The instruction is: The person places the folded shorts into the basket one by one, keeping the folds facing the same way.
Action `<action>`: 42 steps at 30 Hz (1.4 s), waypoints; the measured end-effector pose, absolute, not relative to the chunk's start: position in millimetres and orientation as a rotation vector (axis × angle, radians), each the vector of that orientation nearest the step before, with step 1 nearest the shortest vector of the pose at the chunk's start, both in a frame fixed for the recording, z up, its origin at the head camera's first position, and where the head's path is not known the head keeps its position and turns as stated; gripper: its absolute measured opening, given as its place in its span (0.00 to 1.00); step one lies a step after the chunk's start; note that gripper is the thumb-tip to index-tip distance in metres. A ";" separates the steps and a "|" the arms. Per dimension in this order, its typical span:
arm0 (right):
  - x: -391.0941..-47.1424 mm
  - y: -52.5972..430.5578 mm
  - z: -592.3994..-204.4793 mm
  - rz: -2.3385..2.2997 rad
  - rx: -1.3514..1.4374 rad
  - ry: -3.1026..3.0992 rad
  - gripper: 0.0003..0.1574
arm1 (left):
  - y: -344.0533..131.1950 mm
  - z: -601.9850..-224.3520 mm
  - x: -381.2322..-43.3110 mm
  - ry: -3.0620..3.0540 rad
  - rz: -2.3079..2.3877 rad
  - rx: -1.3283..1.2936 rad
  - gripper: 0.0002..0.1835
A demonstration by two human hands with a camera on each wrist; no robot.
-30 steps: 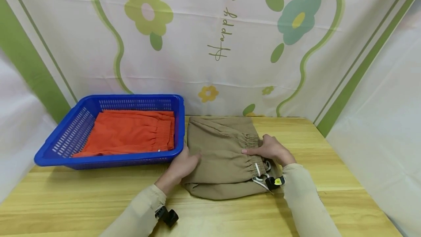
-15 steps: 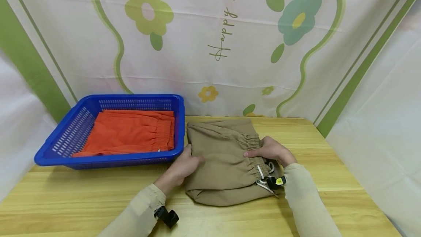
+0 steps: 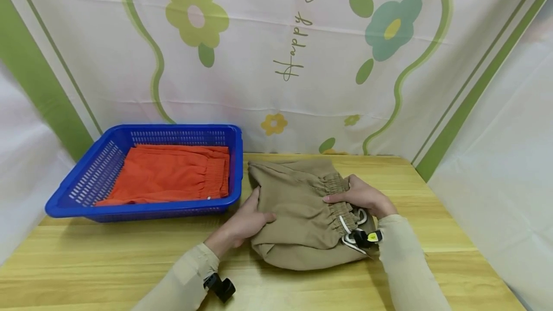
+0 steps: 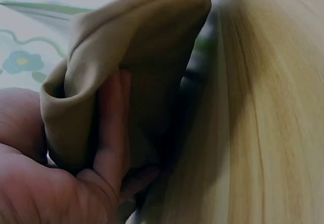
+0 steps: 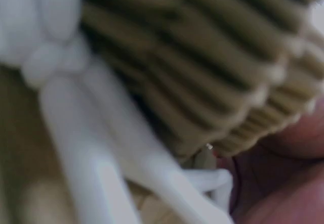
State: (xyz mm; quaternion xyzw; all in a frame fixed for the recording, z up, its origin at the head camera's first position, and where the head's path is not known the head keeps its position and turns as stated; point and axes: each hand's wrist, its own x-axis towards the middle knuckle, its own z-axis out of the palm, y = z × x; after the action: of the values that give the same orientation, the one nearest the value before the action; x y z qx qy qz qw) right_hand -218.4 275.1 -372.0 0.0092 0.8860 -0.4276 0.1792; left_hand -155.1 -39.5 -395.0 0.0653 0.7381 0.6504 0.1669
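Observation:
Folded khaki drawstring pants (image 3: 298,205) are held between both hands, to the right of the basket. My left hand (image 3: 247,220) grips the folded left edge, thumb on top and fingers underneath; in the left wrist view those fingers (image 4: 112,123) lie under the cloth, a dark gap separating it from the wood. On the other side, my right hand (image 3: 365,197) pinches the gathered elastic waistband (image 5: 212,67), thumb above and the other fingers mostly hidden. A knotted white drawstring (image 5: 91,148) hangs from the waistband near the right wrist.
A blue perforated basket (image 3: 151,211) stands at the left on the wooden table (image 3: 108,263), close beside the left hand. Folded orange pants (image 3: 173,172) lie in it. A white curtain (image 3: 250,61) printed with flowers rises behind the table.
The khaki pants have shifted slightly right and toward me, their left side bunching up a little. My left hand has moved right with them; the right hand keeps its hold on the waistband.

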 end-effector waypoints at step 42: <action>-178.2 257.7 -289.7 -1.602 -0.193 2.634 0.59 | -54.7 -333.9 -137.4 2.401 1.884 0.573 0.46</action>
State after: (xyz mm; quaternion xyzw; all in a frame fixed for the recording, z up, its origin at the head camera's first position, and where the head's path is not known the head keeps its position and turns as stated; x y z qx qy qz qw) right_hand -178.2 257.7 -289.7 -0.0625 0.8525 -0.5184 0.0264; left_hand -137.4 -54.7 -333.9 0.1844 0.7731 0.6066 0.0182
